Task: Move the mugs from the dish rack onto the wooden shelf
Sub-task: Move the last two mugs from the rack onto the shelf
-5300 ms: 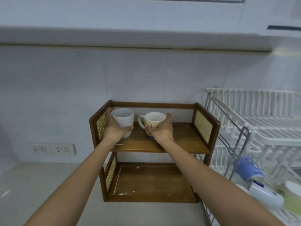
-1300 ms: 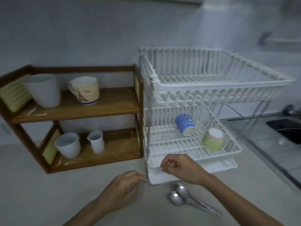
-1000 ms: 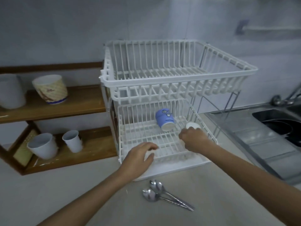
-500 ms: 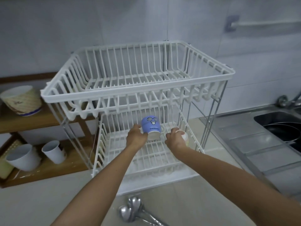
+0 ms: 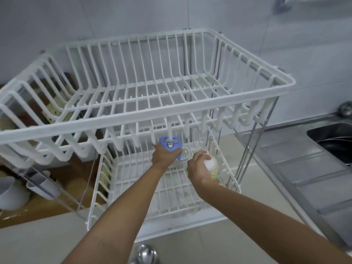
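Note:
Both my hands reach into the lower tier of the white two-tier dish rack (image 5: 190,109). My left hand (image 5: 163,156) grips a blue mug (image 5: 170,144) with a cartoon face, bottom up. My right hand (image 5: 198,169) wraps around a white mug with a green pattern (image 5: 212,166), tipped on its side near the tier's right wall. The wooden shelf (image 5: 76,168) shows at the left through the rack wires, with a white mug (image 5: 8,193) and a smaller white cup (image 5: 41,185) on its lower level.
The rack's upper tier hangs low over both hands. A steel sink (image 5: 335,140) and drainboard (image 5: 297,168) lie to the right. A metal spoon (image 5: 146,254) rests on the grey counter at the bottom edge, in front of the rack.
My view has moved closer to the rack. Both hands have closed on the mugs in the lower tier; the blue mug is lifted slightly and the patterned mug is tipped.

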A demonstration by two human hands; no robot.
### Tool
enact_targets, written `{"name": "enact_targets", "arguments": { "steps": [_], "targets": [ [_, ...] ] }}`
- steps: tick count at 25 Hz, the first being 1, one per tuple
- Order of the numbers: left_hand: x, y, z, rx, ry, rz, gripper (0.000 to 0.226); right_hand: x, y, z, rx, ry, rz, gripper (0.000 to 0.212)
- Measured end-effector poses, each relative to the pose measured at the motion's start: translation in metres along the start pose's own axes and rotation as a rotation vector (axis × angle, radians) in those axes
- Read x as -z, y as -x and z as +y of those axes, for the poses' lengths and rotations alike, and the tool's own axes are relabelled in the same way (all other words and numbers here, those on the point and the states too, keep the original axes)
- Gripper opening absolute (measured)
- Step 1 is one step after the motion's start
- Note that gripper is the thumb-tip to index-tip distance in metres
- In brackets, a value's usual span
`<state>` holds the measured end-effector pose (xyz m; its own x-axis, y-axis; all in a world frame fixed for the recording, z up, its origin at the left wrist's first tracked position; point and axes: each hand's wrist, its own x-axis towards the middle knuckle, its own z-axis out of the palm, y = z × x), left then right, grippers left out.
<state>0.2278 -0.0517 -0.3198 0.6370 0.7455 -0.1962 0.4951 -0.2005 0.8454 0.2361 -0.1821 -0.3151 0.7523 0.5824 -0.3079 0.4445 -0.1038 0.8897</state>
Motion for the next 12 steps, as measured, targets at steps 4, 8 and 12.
{"name": "enact_targets", "arguments": {
  "steps": [4,8,12],
  "targets": [
    [0.028,0.021,-0.006,0.094,0.402,-0.063,0.069,0.000,-0.003,0.010,0.052,-0.006,0.193,0.056],
    [0.072,0.072,-0.021,0.047,0.620,-0.325,0.038,0.008,0.011,0.042,-0.017,-0.256,0.182,0.066],
    [0.111,0.133,-0.049,0.071,0.841,-0.524,0.042,0.014,0.042,0.064,-0.115,-0.842,0.180,0.100]
  ]
}}
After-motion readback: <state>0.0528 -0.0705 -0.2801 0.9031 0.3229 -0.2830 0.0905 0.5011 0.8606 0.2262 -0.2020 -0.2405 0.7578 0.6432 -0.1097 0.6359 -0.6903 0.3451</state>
